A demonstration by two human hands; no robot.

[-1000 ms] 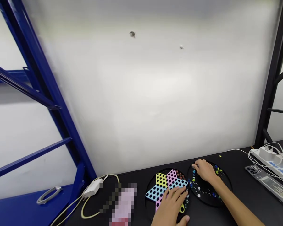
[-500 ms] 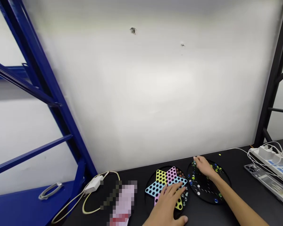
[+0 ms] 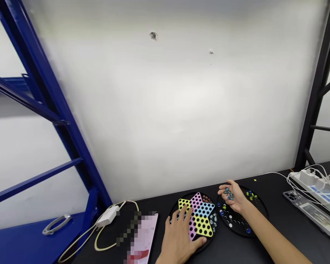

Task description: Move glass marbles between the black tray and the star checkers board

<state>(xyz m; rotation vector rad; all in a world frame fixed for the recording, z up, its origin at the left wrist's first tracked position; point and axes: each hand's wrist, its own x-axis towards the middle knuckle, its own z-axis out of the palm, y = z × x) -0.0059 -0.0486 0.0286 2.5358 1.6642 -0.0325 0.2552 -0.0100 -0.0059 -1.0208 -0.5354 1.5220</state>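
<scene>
My left hand [image 3: 178, 231] lies with spread fingers over the left part of a star-shaped Chinese checkers board [image 3: 204, 224] in pink, yellow and blue with black holes. The board rests on a round black tray, where clear marbles [image 3: 213, 221] and reddish-brown marbles [image 3: 207, 199] show beside the star's points. Palm up, my right hand [image 3: 238, 198] cups several teal-blue marbles [image 3: 228, 194] above a second round black tray [image 3: 260, 224]. Yellow-green marbles [image 3: 252, 196], dark blue marbles [image 3: 248, 230] and white marbles [image 3: 230, 225] are scattered in that tray, partly hidden by my hand and forearm.
A pink printed sheet or box [image 3: 147, 234], partly blurred out, lies left of the trays. Beyond it are a white adapter [image 3: 108, 216] with cables and a blue shelf frame [image 3: 71, 139]. On the right are a phone-printed package [image 3: 312, 212] and a white power strip [image 3: 319, 187].
My right hand has turned from palm down to palm up, and teal-blue marbles now show in it. My left hand has slid left across the star board, uncovering its lower right part.
</scene>
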